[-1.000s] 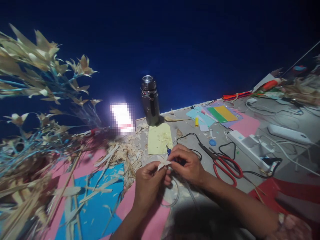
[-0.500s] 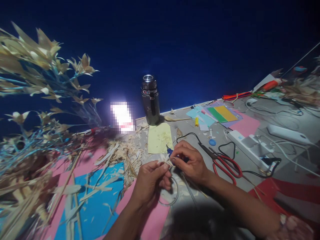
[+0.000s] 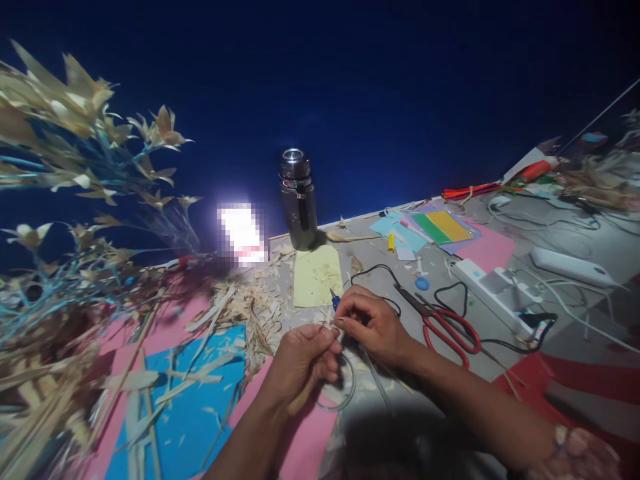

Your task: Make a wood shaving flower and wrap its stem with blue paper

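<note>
Low in the middle of the head view, my left hand [image 3: 309,357] is closed, thumb against fingers, on a small pale piece that is mostly hidden. My right hand [image 3: 373,323] meets it fingertip to fingertip, its thumb and index finger pinched at the same spot. Just beyond my right fingers a blue tool with a metal tip [image 3: 336,301] points at a yellow sheet [image 3: 317,273]; its rear part is hidden by the hand. A thin grey loop of cord [image 3: 354,383] hangs below my hands.
A dark flask [image 3: 299,203] stands behind the yellow sheet. Red-handled scissors [image 3: 450,330] and a white power strip [image 3: 493,297] lie right. Husk strips [image 3: 255,310] cover blue [image 3: 200,400] and pink sheets at left, below pale husk flowers [image 3: 163,127]. A bright lamp glows behind.
The whole view has shifted slightly. My right fingers have closed in on my left fingertips, and less of the blue tool shows beside them.
</note>
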A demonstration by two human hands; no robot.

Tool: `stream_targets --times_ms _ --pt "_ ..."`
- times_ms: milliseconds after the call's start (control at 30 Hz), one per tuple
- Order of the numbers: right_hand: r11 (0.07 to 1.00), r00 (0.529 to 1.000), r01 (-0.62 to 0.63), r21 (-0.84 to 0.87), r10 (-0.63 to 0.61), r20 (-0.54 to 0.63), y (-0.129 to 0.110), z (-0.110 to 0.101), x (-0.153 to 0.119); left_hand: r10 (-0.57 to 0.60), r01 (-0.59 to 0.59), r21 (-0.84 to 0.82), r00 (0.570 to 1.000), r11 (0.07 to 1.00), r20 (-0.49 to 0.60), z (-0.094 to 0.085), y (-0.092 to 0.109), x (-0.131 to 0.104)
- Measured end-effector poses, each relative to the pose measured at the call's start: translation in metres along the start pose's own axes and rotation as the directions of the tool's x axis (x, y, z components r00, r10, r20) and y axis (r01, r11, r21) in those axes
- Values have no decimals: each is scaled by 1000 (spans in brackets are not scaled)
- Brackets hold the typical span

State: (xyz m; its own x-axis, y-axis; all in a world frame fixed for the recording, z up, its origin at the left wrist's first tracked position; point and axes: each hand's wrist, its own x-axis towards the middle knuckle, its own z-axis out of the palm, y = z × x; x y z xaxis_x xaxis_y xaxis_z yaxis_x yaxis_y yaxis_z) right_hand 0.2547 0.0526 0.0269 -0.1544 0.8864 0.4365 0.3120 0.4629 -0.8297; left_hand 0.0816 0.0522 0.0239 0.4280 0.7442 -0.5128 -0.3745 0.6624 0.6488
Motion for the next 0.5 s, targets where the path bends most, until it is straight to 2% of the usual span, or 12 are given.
stream_targets --times_ms 333,500 --pt "999 1000 9 -39 -9 7 2 2 -2 49 -50 115 999 992 12 3 -1 -1" --pt "997 999 34 -63 -33 8 1 1 -2 109 -106 178 994 978 -10 2 -3 -1"
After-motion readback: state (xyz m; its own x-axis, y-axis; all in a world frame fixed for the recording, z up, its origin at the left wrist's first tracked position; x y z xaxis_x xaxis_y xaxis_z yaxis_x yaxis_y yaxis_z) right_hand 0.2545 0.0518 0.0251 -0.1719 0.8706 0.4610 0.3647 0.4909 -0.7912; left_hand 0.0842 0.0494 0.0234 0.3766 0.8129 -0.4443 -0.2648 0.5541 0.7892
